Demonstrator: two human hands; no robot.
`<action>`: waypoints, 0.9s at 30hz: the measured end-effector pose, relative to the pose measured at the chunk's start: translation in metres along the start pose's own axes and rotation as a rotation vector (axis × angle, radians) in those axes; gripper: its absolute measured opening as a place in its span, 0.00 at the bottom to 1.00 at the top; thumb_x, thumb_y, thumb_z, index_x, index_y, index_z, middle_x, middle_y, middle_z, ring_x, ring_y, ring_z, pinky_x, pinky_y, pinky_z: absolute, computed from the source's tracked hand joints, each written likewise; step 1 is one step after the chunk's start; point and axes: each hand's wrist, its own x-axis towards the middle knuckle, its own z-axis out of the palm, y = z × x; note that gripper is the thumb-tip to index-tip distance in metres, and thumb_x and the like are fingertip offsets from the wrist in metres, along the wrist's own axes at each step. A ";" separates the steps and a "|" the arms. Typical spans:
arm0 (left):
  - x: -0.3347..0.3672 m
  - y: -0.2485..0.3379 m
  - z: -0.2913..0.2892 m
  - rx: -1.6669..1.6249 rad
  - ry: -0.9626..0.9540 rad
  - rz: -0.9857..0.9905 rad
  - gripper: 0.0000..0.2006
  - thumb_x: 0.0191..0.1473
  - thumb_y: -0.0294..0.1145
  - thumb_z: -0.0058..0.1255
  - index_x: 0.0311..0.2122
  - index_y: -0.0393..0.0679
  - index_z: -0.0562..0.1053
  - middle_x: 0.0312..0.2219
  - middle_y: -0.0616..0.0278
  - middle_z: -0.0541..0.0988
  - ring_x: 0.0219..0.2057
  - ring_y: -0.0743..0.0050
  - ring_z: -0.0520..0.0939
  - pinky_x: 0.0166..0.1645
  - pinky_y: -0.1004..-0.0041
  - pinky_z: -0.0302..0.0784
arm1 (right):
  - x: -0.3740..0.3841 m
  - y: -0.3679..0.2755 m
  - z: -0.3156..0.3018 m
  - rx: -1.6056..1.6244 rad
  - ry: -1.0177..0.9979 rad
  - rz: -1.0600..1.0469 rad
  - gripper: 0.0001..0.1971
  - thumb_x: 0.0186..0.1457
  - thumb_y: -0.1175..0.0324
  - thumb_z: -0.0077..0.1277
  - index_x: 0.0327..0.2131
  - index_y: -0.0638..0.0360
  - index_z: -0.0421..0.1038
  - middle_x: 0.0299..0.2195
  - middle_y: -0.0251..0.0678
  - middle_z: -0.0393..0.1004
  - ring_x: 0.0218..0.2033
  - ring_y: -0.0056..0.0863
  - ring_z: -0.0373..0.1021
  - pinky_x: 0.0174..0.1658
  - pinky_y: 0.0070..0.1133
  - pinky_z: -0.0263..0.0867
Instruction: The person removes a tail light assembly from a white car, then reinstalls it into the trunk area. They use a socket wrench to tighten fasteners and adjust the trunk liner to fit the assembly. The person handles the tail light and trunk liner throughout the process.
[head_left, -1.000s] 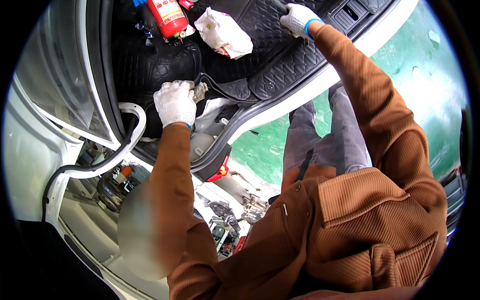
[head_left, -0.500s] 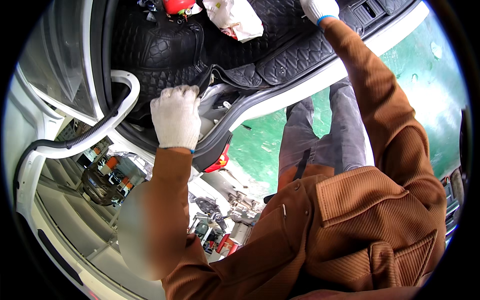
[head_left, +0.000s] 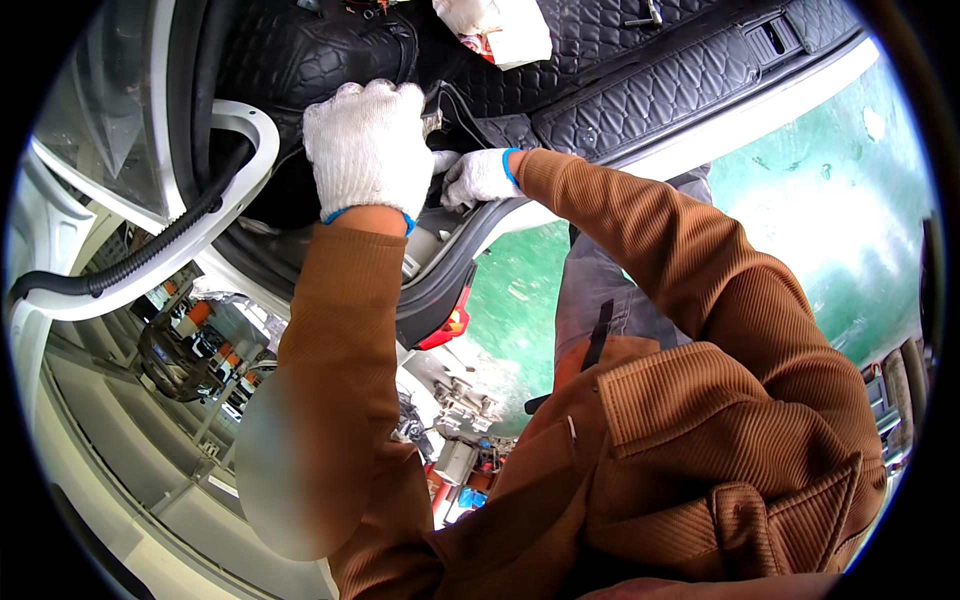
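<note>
My left hand, in a white knitted glove, is closed at the rear corner of a vehicle's luggage area. Its fingertips are turned away, so what they grip is hidden. My right hand, gloved the same way, reaches into the uncovered corner beside it. The fingers there are curled, and I cannot make out what is in them. Just above both hands the black quilted liner is lifted at its edge. Below them run the black rubber seal and the pale body edge.
A crumpled white bag lies on the quilted mat. Farther right on it is a small metal tool. A white curved bracket with black corrugated tubing borders the left. A red tail lamp sits below the corner, over green floor.
My right hand has come from the far upper right down to the corner beside my left hand, leaving a metal tool on the mat. My left hand has moved slightly farther in.
</note>
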 end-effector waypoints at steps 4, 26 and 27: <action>0.004 -0.001 0.004 -0.022 -0.003 -0.004 0.07 0.60 0.37 0.60 0.41 0.51 0.84 0.38 0.62 0.85 0.46 0.59 0.84 0.51 0.53 0.76 | -0.004 0.015 0.003 0.298 0.105 -0.070 0.08 0.61 0.66 0.64 0.37 0.61 0.85 0.28 0.32 0.82 0.29 0.22 0.75 0.36 0.24 0.71; 0.012 -0.005 0.006 -0.112 0.029 -0.030 0.06 0.56 0.34 0.62 0.39 0.49 0.84 0.37 0.62 0.85 0.44 0.57 0.83 0.51 0.54 0.74 | -0.007 0.006 -0.002 0.053 -0.084 -0.103 0.14 0.64 0.57 0.60 0.46 0.54 0.84 0.37 0.28 0.83 0.38 0.22 0.75 0.45 0.25 0.70; 0.012 -0.004 0.007 -0.113 0.027 -0.030 0.06 0.56 0.34 0.62 0.38 0.49 0.84 0.37 0.62 0.85 0.44 0.57 0.83 0.51 0.54 0.74 | -0.008 0.006 -0.002 0.041 -0.082 -0.117 0.15 0.64 0.56 0.60 0.46 0.54 0.84 0.37 0.28 0.83 0.38 0.23 0.75 0.45 0.25 0.70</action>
